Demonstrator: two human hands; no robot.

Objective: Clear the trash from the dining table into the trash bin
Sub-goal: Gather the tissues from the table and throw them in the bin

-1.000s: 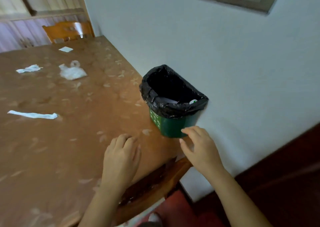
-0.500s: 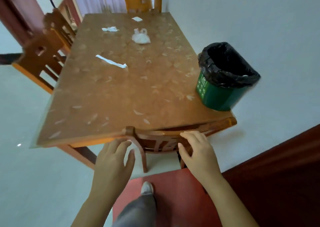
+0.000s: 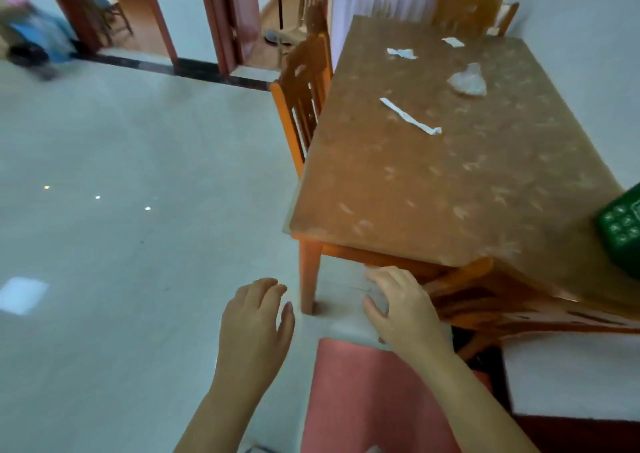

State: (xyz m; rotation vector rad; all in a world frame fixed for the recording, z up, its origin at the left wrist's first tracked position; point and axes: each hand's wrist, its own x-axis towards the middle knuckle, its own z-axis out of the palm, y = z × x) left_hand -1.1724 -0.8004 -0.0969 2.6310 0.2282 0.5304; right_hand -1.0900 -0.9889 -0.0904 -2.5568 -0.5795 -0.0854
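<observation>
Trash on the dining table (image 3: 433, 189), both hands empty.

A long twisted paper strip (image 3: 410, 116), a crumpled plastic bag (image 3: 467, 82) and two paper scraps (image 3: 401, 53) lie on the far half; the green trash bin (image 3: 623, 224) sits at the near right corner, mostly out of view. The left hand (image 3: 254, 324) and right hand (image 3: 403, 305) hang loosely spread, grasping nothing, below the table's near edge.
</observation>
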